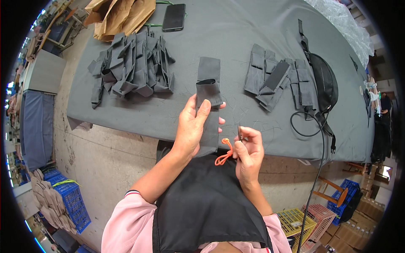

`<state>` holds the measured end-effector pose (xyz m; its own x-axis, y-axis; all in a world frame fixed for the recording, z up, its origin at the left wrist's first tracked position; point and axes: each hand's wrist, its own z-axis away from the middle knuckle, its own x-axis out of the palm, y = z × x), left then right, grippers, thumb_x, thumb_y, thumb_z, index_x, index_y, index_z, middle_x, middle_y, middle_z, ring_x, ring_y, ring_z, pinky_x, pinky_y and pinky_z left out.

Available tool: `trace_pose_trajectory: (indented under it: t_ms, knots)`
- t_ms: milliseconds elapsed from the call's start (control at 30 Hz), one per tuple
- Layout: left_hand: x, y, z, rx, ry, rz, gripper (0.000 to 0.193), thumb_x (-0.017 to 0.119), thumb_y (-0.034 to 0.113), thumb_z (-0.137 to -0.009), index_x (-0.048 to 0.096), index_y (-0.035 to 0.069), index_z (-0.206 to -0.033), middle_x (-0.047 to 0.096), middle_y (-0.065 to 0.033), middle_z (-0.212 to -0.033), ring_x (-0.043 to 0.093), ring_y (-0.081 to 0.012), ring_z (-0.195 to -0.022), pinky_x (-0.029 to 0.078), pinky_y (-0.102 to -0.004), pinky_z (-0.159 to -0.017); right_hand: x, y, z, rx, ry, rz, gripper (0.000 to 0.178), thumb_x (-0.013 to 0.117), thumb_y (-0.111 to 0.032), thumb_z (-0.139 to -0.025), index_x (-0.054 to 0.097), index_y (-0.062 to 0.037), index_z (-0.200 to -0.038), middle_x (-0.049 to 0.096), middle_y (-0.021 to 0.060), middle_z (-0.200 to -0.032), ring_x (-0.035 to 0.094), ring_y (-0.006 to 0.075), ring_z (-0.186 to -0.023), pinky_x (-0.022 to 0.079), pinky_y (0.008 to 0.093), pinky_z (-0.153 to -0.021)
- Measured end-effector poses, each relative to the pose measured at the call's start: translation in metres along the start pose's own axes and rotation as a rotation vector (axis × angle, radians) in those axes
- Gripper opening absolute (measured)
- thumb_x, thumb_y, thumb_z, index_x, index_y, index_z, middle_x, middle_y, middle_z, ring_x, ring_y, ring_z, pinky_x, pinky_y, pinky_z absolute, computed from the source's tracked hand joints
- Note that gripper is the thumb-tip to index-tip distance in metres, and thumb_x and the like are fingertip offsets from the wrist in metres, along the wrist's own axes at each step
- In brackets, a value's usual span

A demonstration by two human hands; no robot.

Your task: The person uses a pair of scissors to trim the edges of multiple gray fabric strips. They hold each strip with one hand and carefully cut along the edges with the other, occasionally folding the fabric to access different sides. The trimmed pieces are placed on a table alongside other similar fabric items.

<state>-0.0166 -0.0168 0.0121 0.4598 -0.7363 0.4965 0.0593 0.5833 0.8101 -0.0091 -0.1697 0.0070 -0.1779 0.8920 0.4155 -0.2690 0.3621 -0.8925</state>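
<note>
Just above my black apron [211, 202], my right hand [249, 157] pinches a small dark pointed tool [239, 132] between thumb and fingers, tip facing away from me; whether its blades are parted I cannot tell. An orange cord [223, 158] dangles on the left side of that hand. To its left, and a little farther out, my left hand [189, 128] grasps a grey fabric piece [209, 93], thumb pressed on top and fingers wrapped beneath, their tips showing past its right edge. The near end hangs toward me below that grip; the far end, with a gaping folded loop, reaches beyond my fingers over the grey table [177, 114]. For good work here, I judge the cloth wants a flat, steady grip with its edge drawn taut — and the tip should come in alongside the cloth, well clear of those left fingertips. A light pinch should be enough to steer so fine a point. Loose threads [247, 113] lie scattered beyond my right hand. Farther out, past it to the right, are more grey pieces [270, 78] and a black waist bag [325, 80]; beyond my left hand, leftward, sits a bigger grey heap [135, 67], with a phone [174, 17] farthest.
</note>
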Motion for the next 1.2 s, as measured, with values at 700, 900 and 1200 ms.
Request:
trace_pose_trajectory:
  t_ms: [700, 900, 1200]
  knots:
    - [0.001, 0.0, 0.002, -0.023, -0.012, -0.004, 0.032, 0.05, 0.03, -0.096, 0.046, 0.007, -0.118, 0.063, -0.012, -0.105, 0.063, -0.0131, -0.073, 0.054, -0.0265, -0.058, -0.016, -0.004, 0.0, -0.855, -0.235, 1.226, 0.038, 0.074, -0.001, -0.065, 0.066, -0.0092, -0.102, 0.057, 0.0031, -0.077, 0.051, 0.0176, -0.057, 0.041, 0.0303, -0.053]
    - [0.003, 0.004, 0.002, -0.005, -0.008, -0.04, 0.034, 0.051, 0.031, -0.096, 0.046, 0.006, -0.119, 0.063, -0.0127, -0.106, 0.063, -0.0133, -0.073, 0.054, -0.0266, -0.058, -0.015, -0.005, -0.003, -0.863, -0.24, 1.165, 0.039, 0.074, -0.004, -0.066, 0.067, -0.0103, -0.104, 0.057, 0.0011, -0.077, 0.049, 0.0163, -0.054, 0.037, 0.0294, -0.049]
    - [0.002, 0.005, 0.003, -0.037, -0.043, -0.006, 0.04, 0.052, 0.033, -0.095, 0.044, 0.003, -0.121, 0.063, -0.0135, -0.105, 0.062, -0.0146, -0.075, 0.053, -0.0284, -0.059, -0.012, -0.007, -0.004, -0.707, -0.267, 1.119, 0.034, 0.075, -0.004, -0.065, 0.067, -0.0077, -0.098, 0.054, 0.0035, -0.078, 0.051, 0.0176, -0.055, 0.04, 0.0306, -0.05]
